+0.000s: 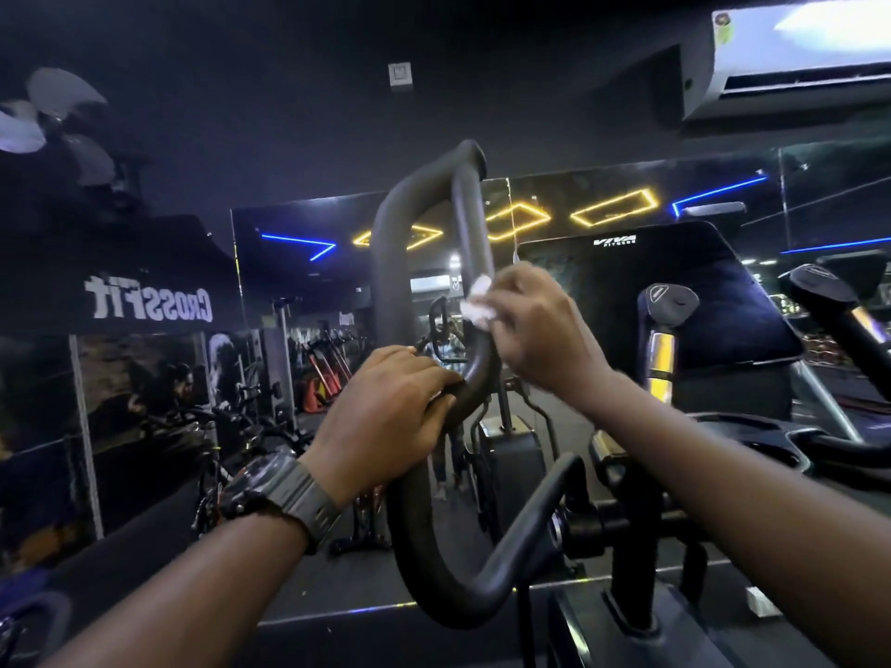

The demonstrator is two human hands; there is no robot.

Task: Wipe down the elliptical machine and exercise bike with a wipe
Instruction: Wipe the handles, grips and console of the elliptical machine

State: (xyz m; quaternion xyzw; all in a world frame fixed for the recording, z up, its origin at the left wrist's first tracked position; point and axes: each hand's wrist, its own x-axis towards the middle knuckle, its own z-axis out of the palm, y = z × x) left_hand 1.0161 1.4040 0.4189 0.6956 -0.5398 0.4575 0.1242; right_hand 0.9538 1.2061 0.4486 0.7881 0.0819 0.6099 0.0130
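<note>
The left hand (pixel 385 407) grips the black looped handlebar (pixel 385 262) of the machine at its bend, with the fingers curled over the tube and the thumb under it; this grip is clamped on the bar. A dark watch (pixel 284 494) sits on the left wrist. Just above this grip, on the same tube, the right hand (pixel 535 325) presses a small white wipe (pixel 477 301) against the bar, with its fingers bent around the wipe, so this grip is clamped on the wipe. The wipe touches the right side of the loop, and part of it shows to the left of the right fingers. Below the left grip the tube curves down and then goes up to the right. To the right of the right grip stands the dark console (pixel 675 291) of the machine with white letters at its top. Behind both grips a wall mirror (pixel 299 291) reflects gym machines and blue and yellow lights.
</note>
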